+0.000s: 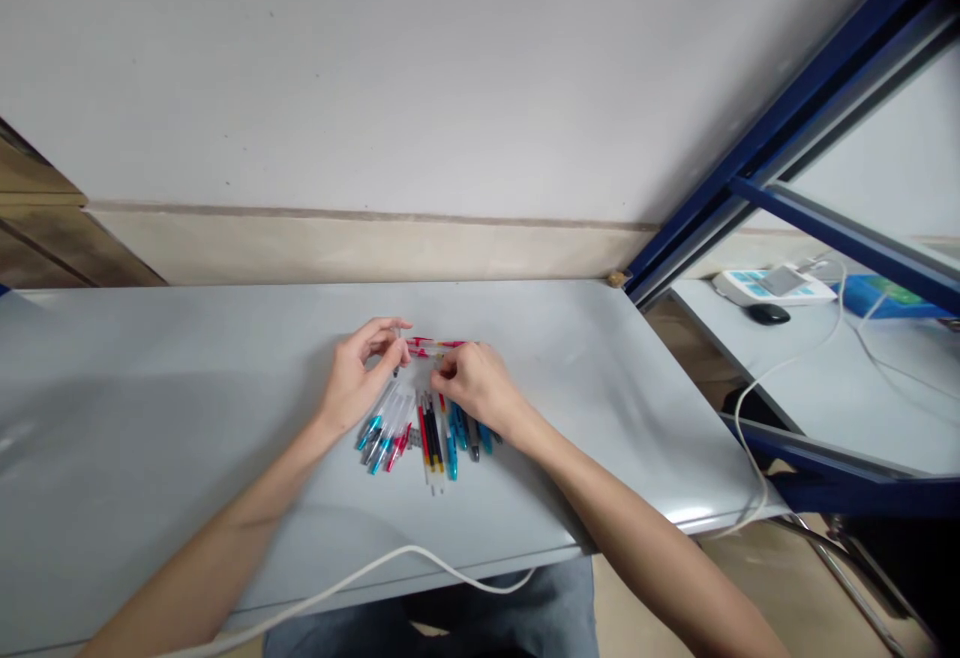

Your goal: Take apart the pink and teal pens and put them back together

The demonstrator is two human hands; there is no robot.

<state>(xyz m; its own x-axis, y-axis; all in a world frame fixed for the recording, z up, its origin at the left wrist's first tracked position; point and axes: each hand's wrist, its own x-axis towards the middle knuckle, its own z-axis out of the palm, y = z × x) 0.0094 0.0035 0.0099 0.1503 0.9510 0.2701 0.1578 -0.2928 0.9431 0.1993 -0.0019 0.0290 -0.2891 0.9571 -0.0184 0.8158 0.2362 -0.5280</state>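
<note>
My left hand (360,368) is closed in a pinch on a thin clear pen part (397,348), whose dark end shows below the fingers. My right hand (480,383) curls with its fingertips together, and whatever they grip is hidden. Behind and between the hands lie red-and-clear pen parts (431,346). Closer to me, clear pen barrels with blue, grey and red ends (382,435) lie fanned out. Beside these is a row of ink refills (431,438) in red and black. Blue and dark pen parts (453,448) lie partly under my right hand.
A white cable (405,550) runs along the grey table's (187,368) front edge. A blue metal frame (675,208) stands at the right. Beyond it, a second table holds a white device (772,285), a black mouse (768,314) and a blue object (885,298).
</note>
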